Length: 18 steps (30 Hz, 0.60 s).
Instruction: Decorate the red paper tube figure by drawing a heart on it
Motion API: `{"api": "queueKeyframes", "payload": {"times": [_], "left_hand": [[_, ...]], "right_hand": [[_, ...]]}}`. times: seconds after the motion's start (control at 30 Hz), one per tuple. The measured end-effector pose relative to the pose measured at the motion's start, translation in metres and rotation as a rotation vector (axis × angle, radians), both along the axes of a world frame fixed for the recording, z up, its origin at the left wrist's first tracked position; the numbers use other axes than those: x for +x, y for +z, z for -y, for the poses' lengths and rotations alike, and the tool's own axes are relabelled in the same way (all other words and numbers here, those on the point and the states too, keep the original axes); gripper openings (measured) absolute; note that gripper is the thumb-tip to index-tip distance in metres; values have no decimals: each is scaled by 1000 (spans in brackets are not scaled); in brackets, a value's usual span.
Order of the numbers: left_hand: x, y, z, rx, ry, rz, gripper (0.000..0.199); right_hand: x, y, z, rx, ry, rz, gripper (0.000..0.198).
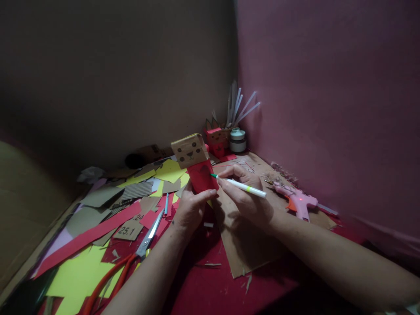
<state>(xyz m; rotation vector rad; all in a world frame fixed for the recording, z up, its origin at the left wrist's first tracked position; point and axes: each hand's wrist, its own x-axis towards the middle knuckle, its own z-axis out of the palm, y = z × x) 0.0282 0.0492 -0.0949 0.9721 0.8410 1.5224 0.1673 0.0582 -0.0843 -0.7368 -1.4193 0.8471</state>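
My left hand (193, 205) grips a small cardboard figure (190, 151) by its lower body. The figure has a brown box head with a drawn face and a red body bearing a dark heart-like shape. My right hand (243, 190) holds a white marker (247, 188) with a yellow-green band. Its green tip is at the right part of the red body; whether it touches cannot be made out. A second red-and-brown figure (216, 141) with pointed ears stands at the back.
Orange-handled scissors (131, 258) lie left of my left forearm among paper and cardboard scraps (127, 229). A pink glue gun (297, 199) with a red light rests at right. Behind stand a lidded jar (238, 141) and glue sticks (241, 107). Walls close in the back and right.
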Motion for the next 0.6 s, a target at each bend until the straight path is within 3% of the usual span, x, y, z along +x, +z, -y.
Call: {"api": "queueKeyframes", "payload": {"times": [0.3,0.6], "left_hand": [[-2,-2,-5,13,4,-22,54],[-2,-3,-3,6,-33,4,52]], "right_hand": [[4,-1,0,28,0,112,5],[1,2,1,-17,7,12,8]]}}
